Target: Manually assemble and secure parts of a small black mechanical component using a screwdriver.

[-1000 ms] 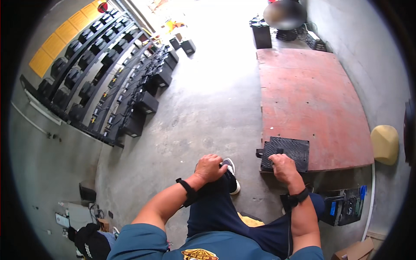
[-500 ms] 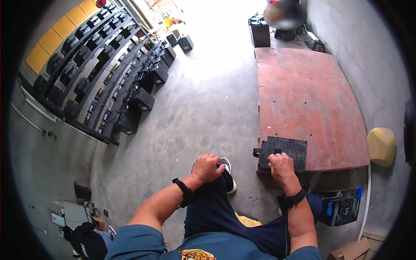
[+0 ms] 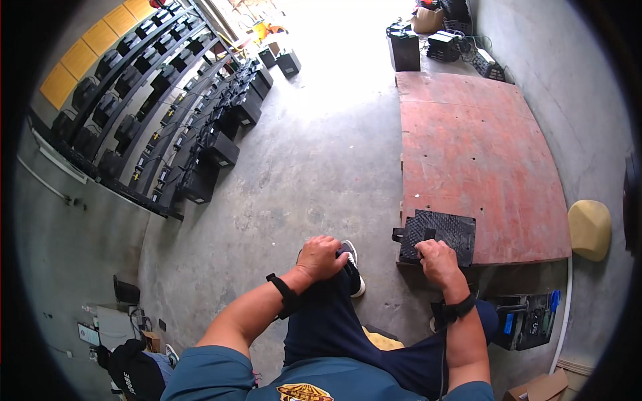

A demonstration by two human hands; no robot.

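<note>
Resting on the near left corner of the red board [image 3: 478, 144], a black textured mat [image 3: 438, 235] is lying flat, its near edge right at the board's front edge and a short strap sticking out past its left side. The right hand [image 3: 438, 262] is gripping that near edge, fingers curled over the mat's rim and knuckles bunched; what the fingertips are pinching underneath cannot be told. A black wrist strap [image 3: 455, 311] is circling the forearm behind it.

The left hand [image 3: 322, 257] is closing into a loose fist on the raised knee of the dark blue trousers [image 3: 334, 321], fingers folded down against the cloth, well apart from the mat. Just beyond its knuckles a black shoe with a white sole [image 3: 353, 267] is standing on the concrete floor [image 3: 301, 154].

A tan cushion [image 3: 590, 228] is sitting off the board's right edge, near the wall. A black crate with blue parts [image 3: 528, 319] is standing on the floor below the board's near right corner. Rows of black batteries on a rack [image 3: 154, 113] are running along the far left, and dark boxes [image 3: 405, 48] are standing beyond the board's far edge.
</note>
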